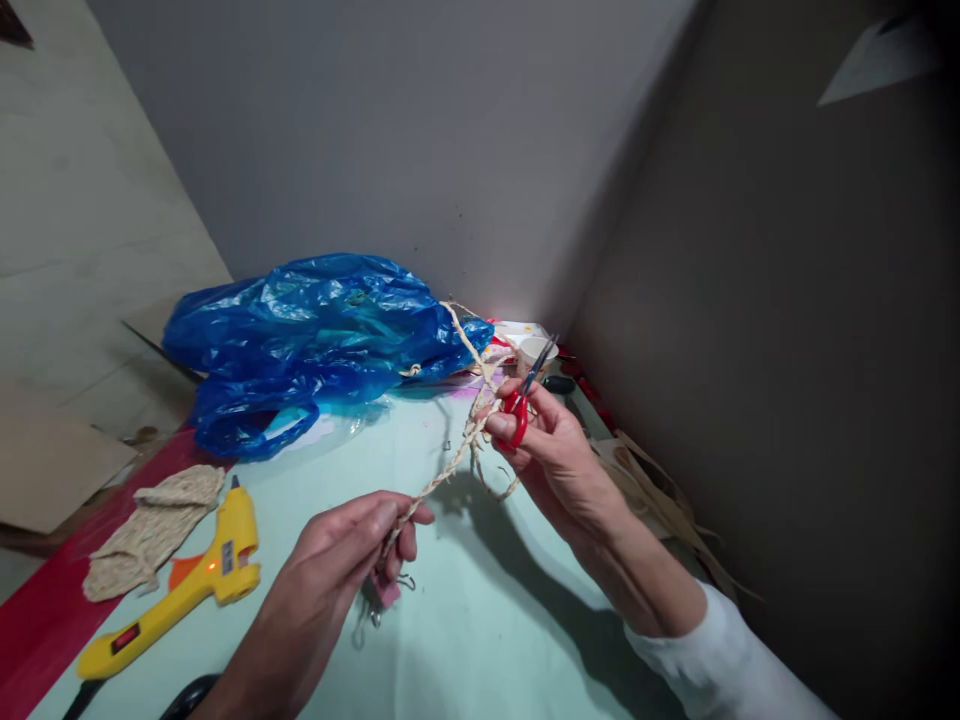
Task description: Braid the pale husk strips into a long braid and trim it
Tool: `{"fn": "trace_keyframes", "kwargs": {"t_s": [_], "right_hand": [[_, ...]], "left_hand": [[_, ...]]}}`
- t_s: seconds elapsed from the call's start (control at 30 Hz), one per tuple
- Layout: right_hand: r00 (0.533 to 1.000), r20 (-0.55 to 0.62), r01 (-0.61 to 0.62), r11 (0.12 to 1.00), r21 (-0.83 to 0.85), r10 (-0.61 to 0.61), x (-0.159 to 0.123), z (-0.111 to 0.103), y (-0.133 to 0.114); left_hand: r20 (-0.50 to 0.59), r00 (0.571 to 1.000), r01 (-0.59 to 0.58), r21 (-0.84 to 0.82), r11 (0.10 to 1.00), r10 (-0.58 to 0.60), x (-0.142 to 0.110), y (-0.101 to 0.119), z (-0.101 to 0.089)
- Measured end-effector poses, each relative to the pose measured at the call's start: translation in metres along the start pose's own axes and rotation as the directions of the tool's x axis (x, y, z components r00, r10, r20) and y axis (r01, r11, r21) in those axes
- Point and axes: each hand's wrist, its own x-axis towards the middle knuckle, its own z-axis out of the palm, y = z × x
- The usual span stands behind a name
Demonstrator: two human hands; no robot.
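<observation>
A pale braided fibre cord stretches between my two hands above the table. My left hand is closed, pinching the cord's lower end. Just below those fingers hangs what looks like a pink binder clip with wire handles; how it is attached is hidden. My right hand grips small red-handled scissors, blades pointing up and away, and also pinches the cord. Loose loops of cord dangle under the right fingers, and a strand runs back toward the blue bag.
A blue plastic bag lies at the back by the wall. To the left are a yellow glue gun, its orange light lit, and a woven fibre piece. A white cup and flat fibre strips are at the right.
</observation>
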Motion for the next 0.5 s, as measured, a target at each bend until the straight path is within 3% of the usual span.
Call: {"fn": "trace_keyframes", "kwargs": {"t_s": [0.17, 0.3, 0.5], "right_hand": [[0.999, 0.042, -0.017, 0.998, 0.056, 0.015, 0.0, -0.002, -0.004], [0.998, 0.063, -0.019, 0.998, 0.053, 0.015, 0.0, -0.003, -0.005], [0.997, 0.075, -0.009, 0.998, 0.064, 0.004, 0.003, -0.007, -0.004]], "left_hand": [[-0.029, 0.998, -0.06, 0.074, 0.995, 0.063, -0.001, 0.0, 0.0], [-0.121, 0.989, -0.067, 0.168, 0.984, 0.088, -0.006, 0.004, 0.005], [-0.264, 0.937, -0.137, 0.321, 0.937, 0.228, -0.013, 0.008, 0.017]]}}
